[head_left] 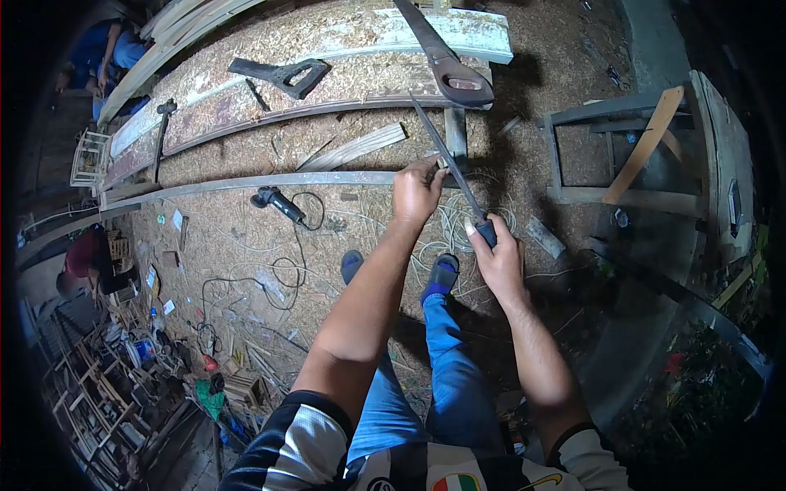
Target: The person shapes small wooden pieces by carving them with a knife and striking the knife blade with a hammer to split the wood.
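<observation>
My right hand (pixel 501 260) is wrapped round the black handle of a long, dark tool that looks like a file (pixel 449 155), its tapered tip pointing up and to the left. At the bench's near rail (pixel 327 178), my left hand (pixel 416 192) is closed in a pinch on a small piece of wood (pixel 443 163), mostly hidden by the fingers. The file crosses close beside this piece; whether they touch I cannot tell. Beyond my hands, a handsaw (pixel 458 75) lies on the shavings-covered bench boards, near a dark wooden saw-like handle (pixel 286 78) and a hammer (pixel 164 114).
An angle grinder (pixel 280 204) with its cord lies on the shavings-strewn floor. Coiled cable (pixel 450 229) is around my feet. A wooden frame (pixel 622 196) stands at right. Two people, one in blue (pixel 110 49) and one in dark red (pixel 86 258), are at left beside wood scraps.
</observation>
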Motion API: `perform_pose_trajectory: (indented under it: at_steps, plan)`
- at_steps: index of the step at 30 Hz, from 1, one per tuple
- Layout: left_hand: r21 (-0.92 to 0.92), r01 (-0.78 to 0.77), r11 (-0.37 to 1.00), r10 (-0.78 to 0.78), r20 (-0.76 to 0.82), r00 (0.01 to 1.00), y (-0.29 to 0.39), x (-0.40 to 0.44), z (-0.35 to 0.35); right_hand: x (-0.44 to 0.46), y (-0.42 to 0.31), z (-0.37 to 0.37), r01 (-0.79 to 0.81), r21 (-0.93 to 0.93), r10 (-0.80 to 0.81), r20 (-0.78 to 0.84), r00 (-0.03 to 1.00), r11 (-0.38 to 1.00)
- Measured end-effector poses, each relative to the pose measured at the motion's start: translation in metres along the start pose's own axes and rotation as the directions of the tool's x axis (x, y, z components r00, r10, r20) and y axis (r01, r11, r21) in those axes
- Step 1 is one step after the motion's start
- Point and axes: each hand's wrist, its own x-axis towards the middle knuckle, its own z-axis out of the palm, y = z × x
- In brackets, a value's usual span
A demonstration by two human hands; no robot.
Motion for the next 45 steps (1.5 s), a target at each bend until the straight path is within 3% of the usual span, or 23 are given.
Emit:
perform_pose_trajectory:
  at_steps: [12, 20, 27, 33, 40, 45]
  plan:
    - [-0.028, -0.008, 1.000, 0.008, -0.023, 1.000, -0.001, 0.002, 0.002, 0.004, 0.015, 0.005, 0.122, -0.077, -0.127, -0.053, 0.991, 0.989]
    - [-0.048, -0.008, 0.999, 0.007, -0.031, 0.999, -0.001, -0.001, 0.003, 0.000, 0.018, 0.007, 0.016, -0.001, -0.016, -0.014, 1.000, 1.000]
    - [-0.014, 0.029, 0.999, -0.029, -0.004, 1.000, -0.002, -0.001, 0.004, -0.001, 0.030, 0.011, 0.055, -0.069, -0.057, -0.023, 0.998, 0.996]
    - [0.007, 0.019, 1.000, -0.019, 0.009, 1.000, -0.003, -0.001, 0.004, -0.001, 0.025, 0.008, -0.007, -0.037, 0.007, -0.010, 1.000, 0.999]
    - [0.000, -0.044, 0.999, 0.044, -0.003, 0.999, -0.010, -0.002, 0.008, 0.000, 0.028, 0.010, 0.046, -0.067, -0.049, -0.046, 0.998, 0.997]
    - [-0.003, -0.009, 1.000, 0.009, 0.001, 1.000, -0.009, -0.005, 0.007, 0.000, 0.037, 0.020, 0.119, -0.128, -0.129, -0.073, 0.989, 0.985]
